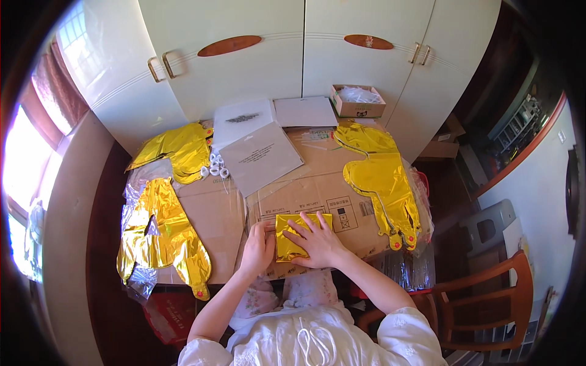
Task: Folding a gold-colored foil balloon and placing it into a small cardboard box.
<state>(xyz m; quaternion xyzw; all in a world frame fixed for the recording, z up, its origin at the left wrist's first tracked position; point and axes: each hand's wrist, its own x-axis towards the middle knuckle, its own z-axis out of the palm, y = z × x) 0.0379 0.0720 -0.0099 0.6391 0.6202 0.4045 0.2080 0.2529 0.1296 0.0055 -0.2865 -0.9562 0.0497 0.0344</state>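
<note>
A gold foil balloon (287,235), folded into a flat square, lies near the table's front edge. My right hand (317,244) presses flat on top of it, fingers spread. Against its left edge rests my left hand (259,249), with bent fingers held close together; whether they pinch anything is hidden. Unfolded gold foil balloons lie flat around the table: one (162,229) at the front left, another (177,152) at the back left, and a stack (381,177) along the right side with red marks on its tabs.
Flattened cardboard (213,213) covers the table. Toward the back are a grey printed sheet (261,158), white sheets (305,113) and small white ribbon rolls (216,166). An open box (360,110) of white pieces stands by the cabinet (262,67). A wooden chair (482,299) is at the right.
</note>
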